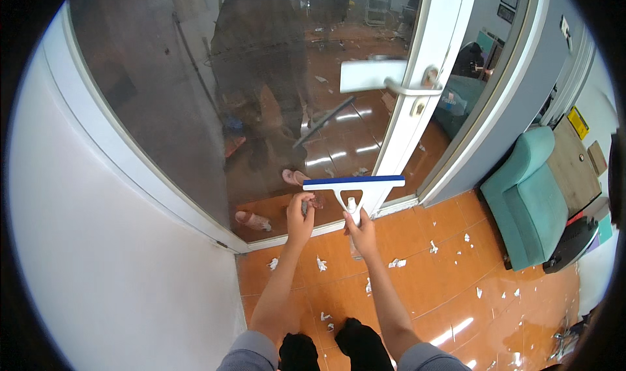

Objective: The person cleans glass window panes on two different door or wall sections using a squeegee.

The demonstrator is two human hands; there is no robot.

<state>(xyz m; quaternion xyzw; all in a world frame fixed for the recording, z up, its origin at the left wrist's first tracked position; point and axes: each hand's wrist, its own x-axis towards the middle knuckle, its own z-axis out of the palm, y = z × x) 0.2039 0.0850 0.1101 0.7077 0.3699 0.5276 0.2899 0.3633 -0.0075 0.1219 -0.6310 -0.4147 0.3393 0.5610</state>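
Note:
A window squeegee (353, 182) with a white frame and a blue blade is held in my right hand (361, 231), which grips its bottle-like handle with a white spray nozzle. The clear lower part of the handle (356, 251) shows under my fingers. The blade lies across the lower part of a glass door (264, 126); whether it touches the pane cannot be told. Near the blade's left end, my left hand (299, 221) is raised close to the glass, fingers bent and thumb apart, with no clear object between them.
The door's white frame (408, 126) carries a metal lever handle (413, 91). A white wall (122, 253) stands close on the left. Several white paper scraps (321, 264) litter the orange tiled floor (415, 292). To the right stands a teal armchair (530, 204) beside a black object (572, 243).

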